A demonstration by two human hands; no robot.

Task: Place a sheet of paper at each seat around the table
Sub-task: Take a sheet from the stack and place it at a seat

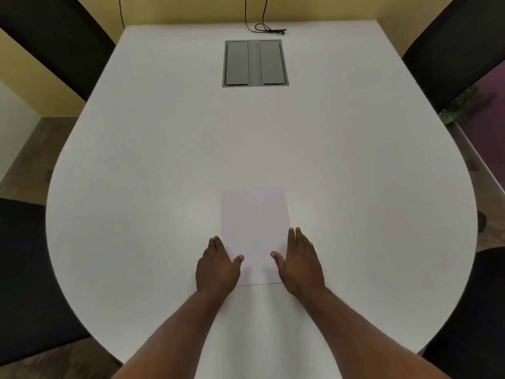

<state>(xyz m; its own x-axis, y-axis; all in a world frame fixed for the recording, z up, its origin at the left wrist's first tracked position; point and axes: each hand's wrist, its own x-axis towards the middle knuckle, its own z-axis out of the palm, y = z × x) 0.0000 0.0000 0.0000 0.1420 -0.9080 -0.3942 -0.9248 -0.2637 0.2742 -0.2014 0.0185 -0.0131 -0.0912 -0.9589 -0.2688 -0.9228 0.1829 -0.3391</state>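
A white sheet of paper [254, 228] lies flat on the white table [136, 187], just in front of me near the rounded near end. My left hand [217, 265] rests along the sheet's left edge, fingers together and thumb spread onto the paper. My right hand [299, 262] mirrors it on the right edge, its thumb also on the paper. Both hands lie flat and grip nothing. I cannot tell whether this is one sheet or a thin stack.
Black chairs stand at the far left [54, 42], far right [461, 47], near left [24, 283] and near right [475, 318]. A grey cable hatch [255, 62] is set into the table's far middle, with a black cable [269, 28] behind it.
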